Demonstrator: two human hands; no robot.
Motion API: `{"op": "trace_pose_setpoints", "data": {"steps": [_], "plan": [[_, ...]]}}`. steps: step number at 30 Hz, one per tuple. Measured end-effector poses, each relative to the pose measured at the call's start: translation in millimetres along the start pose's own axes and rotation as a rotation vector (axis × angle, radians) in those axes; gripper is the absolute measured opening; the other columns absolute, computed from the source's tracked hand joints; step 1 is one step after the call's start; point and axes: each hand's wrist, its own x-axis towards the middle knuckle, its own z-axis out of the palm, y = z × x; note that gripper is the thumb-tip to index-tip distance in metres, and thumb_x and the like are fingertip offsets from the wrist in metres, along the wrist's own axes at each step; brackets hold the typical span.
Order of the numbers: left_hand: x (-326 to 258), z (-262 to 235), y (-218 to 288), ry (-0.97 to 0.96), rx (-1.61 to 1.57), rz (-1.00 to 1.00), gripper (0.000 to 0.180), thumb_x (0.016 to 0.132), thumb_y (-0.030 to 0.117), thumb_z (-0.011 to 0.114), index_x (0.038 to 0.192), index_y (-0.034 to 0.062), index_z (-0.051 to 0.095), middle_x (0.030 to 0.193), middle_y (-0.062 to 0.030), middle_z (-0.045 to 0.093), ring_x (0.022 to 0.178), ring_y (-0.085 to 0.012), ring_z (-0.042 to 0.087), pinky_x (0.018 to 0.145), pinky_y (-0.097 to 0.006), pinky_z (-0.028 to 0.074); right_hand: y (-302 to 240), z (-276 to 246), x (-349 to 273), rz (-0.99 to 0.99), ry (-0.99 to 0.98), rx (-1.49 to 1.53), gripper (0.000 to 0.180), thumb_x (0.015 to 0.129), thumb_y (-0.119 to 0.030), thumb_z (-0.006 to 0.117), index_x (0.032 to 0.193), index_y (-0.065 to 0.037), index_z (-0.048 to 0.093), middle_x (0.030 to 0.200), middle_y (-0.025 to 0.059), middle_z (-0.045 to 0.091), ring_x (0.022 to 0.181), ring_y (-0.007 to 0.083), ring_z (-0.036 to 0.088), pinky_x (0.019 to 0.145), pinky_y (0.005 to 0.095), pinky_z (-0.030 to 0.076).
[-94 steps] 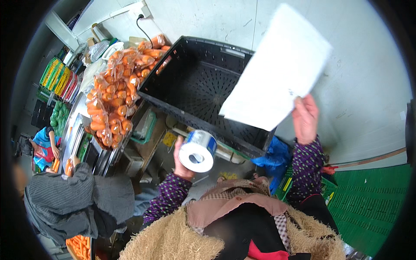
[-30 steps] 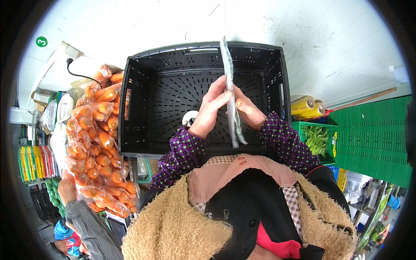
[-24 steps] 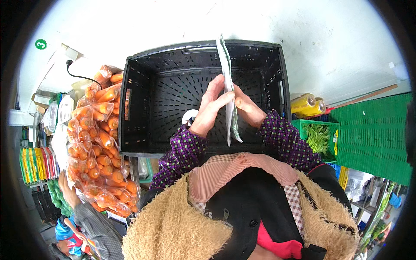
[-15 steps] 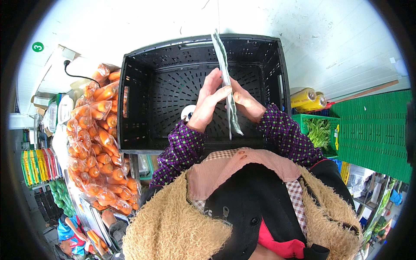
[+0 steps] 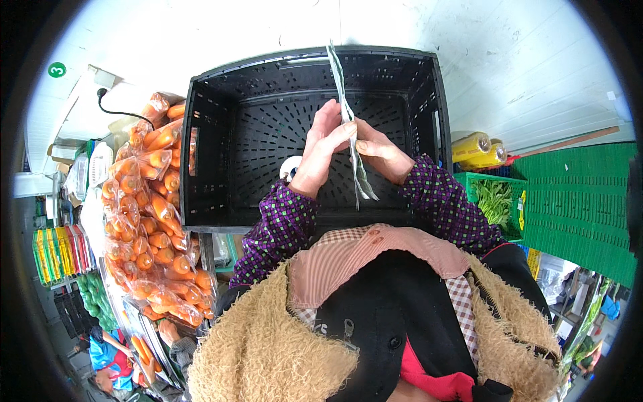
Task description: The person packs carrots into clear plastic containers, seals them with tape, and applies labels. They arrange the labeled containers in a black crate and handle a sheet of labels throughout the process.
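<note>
From afar, I saw the left hand (image 5: pixel 319 153) and right hand (image 5: pixel 382 151) gripping thin white papery sheets (image 5: pixel 339 84) upright between them, not yet put down, over a rectangular black slotted plastic crate (image 5: pixel 264 127).

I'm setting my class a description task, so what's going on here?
The person's left hand and right hand hold thin pale sheets edge-on between them, over a black crate. A white roll shows partly hidden behind the left hand. Bagged carrots lie to the left; leafy greens sit in a green crate to the right.
</note>
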Motion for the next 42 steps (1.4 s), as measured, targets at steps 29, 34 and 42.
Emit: {"op": "trace_pose_setpoints", "data": {"steps": [29,34,42], "plan": [[13,-14,-10,0.175,0.191,-0.148,0.103,0.076,0.044,0.073,0.148,-0.0017,0.016,0.149,-0.0266,0.026,0.135,-0.0358,0.034,0.103,-0.045,0.037,8,-30,1,-0.126,0.397,-0.196,0.024,0.093,-0.002,0.052,0.113,0.004,0.064,0.098,0.007,0.069,0.087,0.0128,0.064,0.078,0.0256,0.051],[19,-13,-36,0.079,0.252,-0.123,0.111,0.071,0.041,0.079,0.148,-0.0042,0.012,0.149,-0.0317,0.022,0.137,-0.0389,0.028,0.111,-0.044,0.027,13,-20,2,-0.252,0.381,-0.735,0.024,0.088,0.002,0.056,0.109,0.002,0.067,0.092,0.011,0.07,0.084,0.0115,0.064,0.075,0.0265,0.051],[17,-45,-8,0.37,0.149,0.006,0.074,0.078,0.018,0.065,0.138,-0.0103,0.034,0.134,-0.026,0.048,0.121,-0.0316,0.051,0.101,-0.036,0.04,-2,-44,-2,-0.254,0.627,-0.448,0.025,0.089,0.006,0.054,0.111,0.004,0.066,0.098,0.0083,0.07,0.085,0.0107,0.065,0.076,0.023,0.051]]}}
